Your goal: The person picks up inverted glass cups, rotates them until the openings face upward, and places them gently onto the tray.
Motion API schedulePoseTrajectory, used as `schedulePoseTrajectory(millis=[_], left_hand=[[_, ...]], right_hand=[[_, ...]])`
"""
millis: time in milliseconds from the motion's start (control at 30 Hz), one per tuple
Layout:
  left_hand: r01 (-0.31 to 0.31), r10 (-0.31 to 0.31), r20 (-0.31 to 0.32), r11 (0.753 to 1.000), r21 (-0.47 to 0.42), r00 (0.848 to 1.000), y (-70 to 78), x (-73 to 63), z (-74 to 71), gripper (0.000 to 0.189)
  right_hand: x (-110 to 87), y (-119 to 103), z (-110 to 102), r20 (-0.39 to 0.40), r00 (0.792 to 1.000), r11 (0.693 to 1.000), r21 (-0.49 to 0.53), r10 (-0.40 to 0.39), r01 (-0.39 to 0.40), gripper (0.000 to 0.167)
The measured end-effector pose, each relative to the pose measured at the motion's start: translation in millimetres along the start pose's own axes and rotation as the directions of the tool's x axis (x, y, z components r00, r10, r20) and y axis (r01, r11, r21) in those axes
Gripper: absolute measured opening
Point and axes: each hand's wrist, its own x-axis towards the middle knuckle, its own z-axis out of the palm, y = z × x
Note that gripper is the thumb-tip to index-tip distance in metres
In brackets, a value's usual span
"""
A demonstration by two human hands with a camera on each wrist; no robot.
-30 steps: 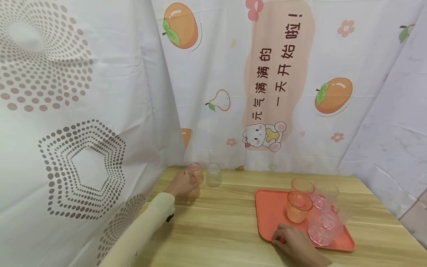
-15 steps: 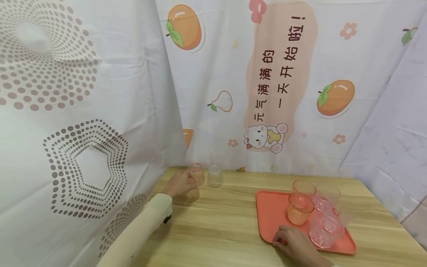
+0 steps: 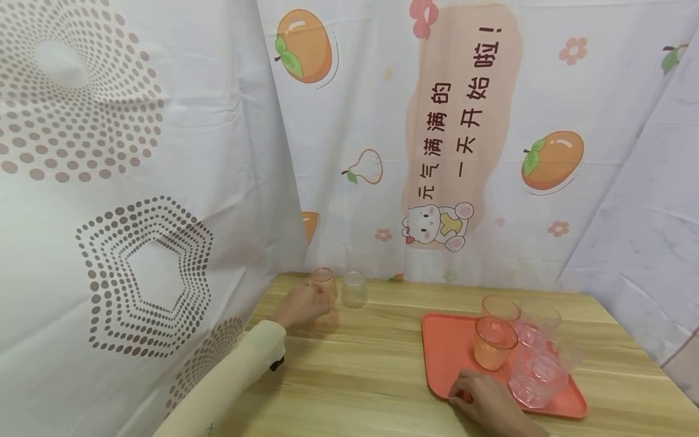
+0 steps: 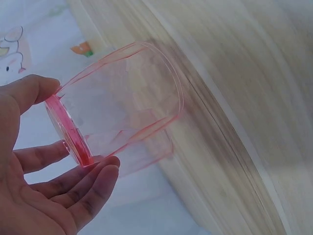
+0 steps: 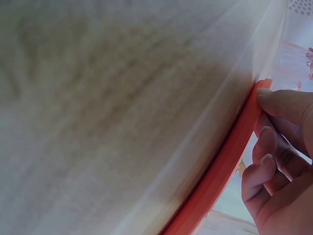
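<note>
My left hand (image 3: 306, 303) grips a see-through pinkish-orange cup (image 4: 117, 105) by its thick base, thumb on one side and fingers on the other. The cup's mouth points down to the wooden table, close over it in the head view. Just behind it stand a similar pinkish cup (image 3: 326, 283) and a colourless cup (image 3: 355, 291). At the near left corner of the red tray (image 3: 445, 346), my right hand (image 3: 486, 397) pinches the rim (image 5: 222, 171) between thumb and curled fingers. An orange cup (image 3: 494, 349) stands upright on the tray just beyond that hand.
More cups crowd the tray's right side: another orange cup (image 3: 500, 308), clear pinkish cups (image 3: 537, 379) lying tipped, and a colourless cup (image 3: 540, 312). Printed curtains (image 3: 360, 230) hang at the table's (image 3: 355, 370) back and left.
My left hand and its cup have shifted slightly to the right since half a second ago. The right hand stays at the tray's rim. The head view has turned slightly.
</note>
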Motion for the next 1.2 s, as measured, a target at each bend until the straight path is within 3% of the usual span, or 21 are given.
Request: schedulePoseTrajectory(millis=[33,67,167,233,267,300,333,367,400,433,500,533,600,700,833,1000,1133,1200], left_hand=[[-0.082,0.089,-0.061,0.992,0.100,0.994,0.7,-0.2,-0.3,0.013],[-0.148,0.172,-0.122,0.972,0.184,0.977,1.5,0.1,-0.9,0.016],[-0.185,0.236,-0.233,0.957,0.223,0.943,4.6,2.9,-2.1,0.021],[-0.198,0.234,-0.263,0.968,0.155,0.936,8.6,6.0,-5.7,0.022],[-0.197,0.218,-0.246,0.975,0.107,0.945,11.2,7.5,-8.3,0.021],[-0.161,0.156,-0.204,0.987,-0.011,0.966,14.3,8.7,-11.1,0.021],[-0.114,0.091,-0.158,0.984,-0.140,0.983,17.3,9.7,-13.3,0.021],[-0.067,0.038,-0.116,0.964,-0.257,0.992,20.3,10.6,-16.6,0.022],[0.011,-0.042,-0.070,0.917,-0.399,0.997,23.4,11.3,-19.0,0.024],[0.089,-0.107,-0.010,0.870,-0.485,0.994,26.0,11.8,-20.6,0.023],[0.229,-0.243,0.069,0.730,-0.644,0.968,30.4,13.2,-21.8,0.019],[0.249,-0.257,0.086,0.710,-0.659,0.962,32.1,14.2,-22.2,0.019],[0.282,-0.301,0.108,0.631,-0.723,0.948,36.3,16.1,-23.3,0.014],[0.274,-0.308,0.106,0.574,-0.772,0.945,43.8,18.3,-26.0,0.017],[0.285,-0.273,0.162,0.507,-0.813,0.948,56.0,20.3,-32.1,0.033],[0.330,-0.235,0.254,0.387,-0.861,0.938,71.3,22.1,-37.5,0.043],[0.317,-0.199,0.269,0.276,-0.907,0.943,81.8,25.6,-38.5,0.036],[0.308,-0.183,0.269,0.238,-0.921,0.946,86.9,27.8,-39.2,0.032]], right_hand=[[0.0,0,0,0.000,1.000,1.000,0.000,0.001,-0.001,0.016],[0.0,0,0,0.001,1.000,1.000,0.001,0.005,-0.005,0.016],[-0.4,1,0,-0.003,1.000,1.000,0.005,-0.003,0.003,0.016],[-1.1,1,1,-0.002,1.000,1.000,0.011,-0.003,0.003,0.016],[-1.3,1,0,0.003,1.000,1.000,0.013,0.002,-0.002,0.017],[-1.6,1,1,0.005,1.000,1.000,0.015,0.004,-0.005,0.017],[-1.8,1,0,0.008,1.000,1.000,0.016,0.010,-0.010,0.017],[-2.0,1,0,0.014,1.000,1.000,0.020,0.016,-0.016,0.017],[-2.1,1,0,0.017,1.000,1.000,0.021,0.020,-0.020,0.017],[-2.0,1,0,0.019,1.000,1.000,0.022,0.020,-0.020,0.017],[-1.8,2,0,0.024,1.000,0.999,0.028,0.020,-0.021,0.016],[-1.7,2,0,0.026,0.999,0.999,0.030,0.019,-0.020,0.016],[-1.0,2,-1,0.030,0.999,0.999,0.033,0.022,-0.023,0.014],[0.3,1,-1,0.015,1.000,0.999,0.034,0.020,-0.020,0.011],[2.2,0,0,-0.039,0.999,0.999,0.044,0.020,-0.018,0.010],[5.9,-5,-2,-0.061,0.994,0.993,0.082,0.088,-0.083,0.008],[9.3,-9,-5,-0.041,0.981,0.962,0.206,0.190,-0.177,0.008],[10.9,-10,-6,-0.048,0.976,0.944,0.268,0.214,-0.194,0.008]])
